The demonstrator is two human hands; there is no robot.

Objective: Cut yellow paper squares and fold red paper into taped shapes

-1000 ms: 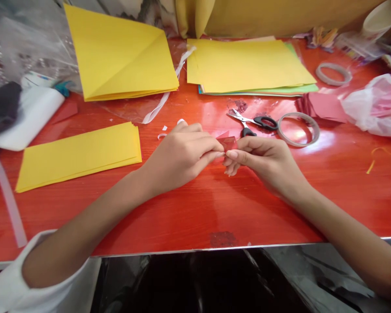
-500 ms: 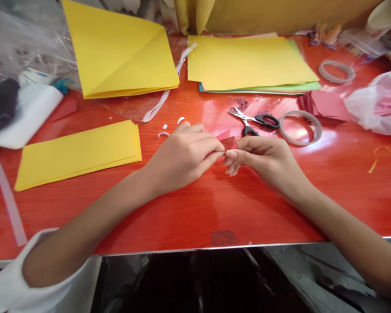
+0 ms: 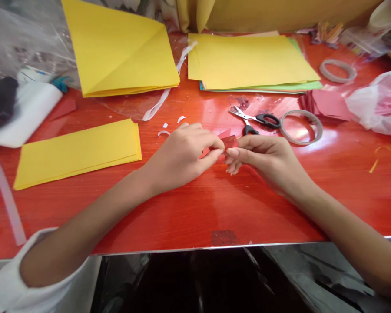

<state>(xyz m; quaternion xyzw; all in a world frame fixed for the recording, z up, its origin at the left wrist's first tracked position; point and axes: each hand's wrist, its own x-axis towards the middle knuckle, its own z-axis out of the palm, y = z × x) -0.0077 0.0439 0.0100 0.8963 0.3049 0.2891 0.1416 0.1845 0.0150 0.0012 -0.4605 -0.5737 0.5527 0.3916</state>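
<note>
Between my two hands is a small folded piece of red paper point(image 3: 230, 141), held just above the red table point(image 3: 182, 217). My left hand point(image 3: 192, 150) pinches its left end, thumb against forefinger. On the other side my right hand point(image 3: 263, 158) grips the paper between thumb and fingers, with the lower fingers curled beneath. Part of the paper is hidden behind the fingers. Black-handled scissors point(image 3: 247, 119) lie partly open just beyond my right hand. Beside them rests a roll of clear tape point(image 3: 318, 132).
Yellow paper strips point(image 3: 80, 152) lie at left. Larger yellow sheets point(image 3: 127, 56) and a stack of coloured paper point(image 3: 247, 61) stand behind. A stack of red paper pieces point(image 3: 329, 104), a second tape roll point(image 3: 322, 69) and a white plastic bag point(image 3: 368, 104) are at right.
My left forefinger has lifted and bent a little, so a gap shows between it and the thumb. The right hand has hardly moved.
</note>
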